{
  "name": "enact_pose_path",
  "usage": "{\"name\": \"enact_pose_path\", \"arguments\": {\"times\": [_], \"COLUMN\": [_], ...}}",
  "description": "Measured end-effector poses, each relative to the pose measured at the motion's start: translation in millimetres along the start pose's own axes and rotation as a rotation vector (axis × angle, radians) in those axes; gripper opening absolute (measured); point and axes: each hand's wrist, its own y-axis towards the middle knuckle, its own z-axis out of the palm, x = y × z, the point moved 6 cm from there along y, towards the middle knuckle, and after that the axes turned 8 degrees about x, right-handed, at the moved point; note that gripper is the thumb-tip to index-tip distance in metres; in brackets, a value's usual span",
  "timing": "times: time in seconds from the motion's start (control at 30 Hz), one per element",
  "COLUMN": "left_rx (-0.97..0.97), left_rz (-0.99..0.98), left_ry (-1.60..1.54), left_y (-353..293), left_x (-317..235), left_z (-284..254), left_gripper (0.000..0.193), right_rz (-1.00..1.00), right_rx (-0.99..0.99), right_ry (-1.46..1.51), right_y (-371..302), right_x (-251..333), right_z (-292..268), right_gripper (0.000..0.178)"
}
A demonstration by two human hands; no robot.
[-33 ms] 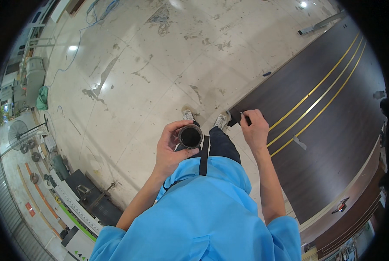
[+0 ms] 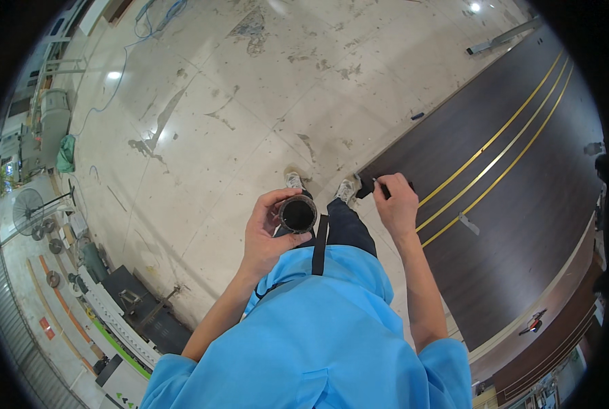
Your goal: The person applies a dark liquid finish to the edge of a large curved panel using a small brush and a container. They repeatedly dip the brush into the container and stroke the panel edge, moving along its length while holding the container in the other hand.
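My left hand curls around a dark, hollow cylinder with a rough rim, its open end facing up. Thumb and fingers press on its sides, and the inside looks black. To the right, my right hand has its fingers pinched together beside the near corner of a large dark board. A small dark piece shows at those fingertips; its kind and how far it runs behind the hand are unclear against the board.
Three yellow strips run along the board, with a small grey metal piece near them. A red and black tool lies beyond its right edge. Machinery and a fan stand at left; a blue hose crosses the stained floor.
My right hand has shifted very slightly to the left. My left hand and the cylinder stay in place.
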Motion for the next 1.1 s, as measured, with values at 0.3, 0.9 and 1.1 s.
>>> {"name": "enact_pose_path", "arguments": {"times": [0.3,0.9,1.1], "left_rx": [-0.006,0.008,0.003], "left_rz": [-0.004,0.003,0.006], "left_ry": [-0.003,0.025,0.005], "left_y": [1.2,3.5,2.1], "left_x": [0.4,-0.8,1.2], "left_z": [1.4,5.5,4.8], "left_gripper": [0.079,0.078,0.079], "right_rz": [-0.040,-0.029,0.001], "right_rx": [0.020,0.143,-0.038], "right_ry": [-0.022,-0.024,-0.045], "right_y": [-0.6,6.5,13.6], "right_x": [0.3,-2.9,-11.4], "right_z": [-1.7,1.4,-18.5], "right_gripper": [0.008,0.008,0.007]}}
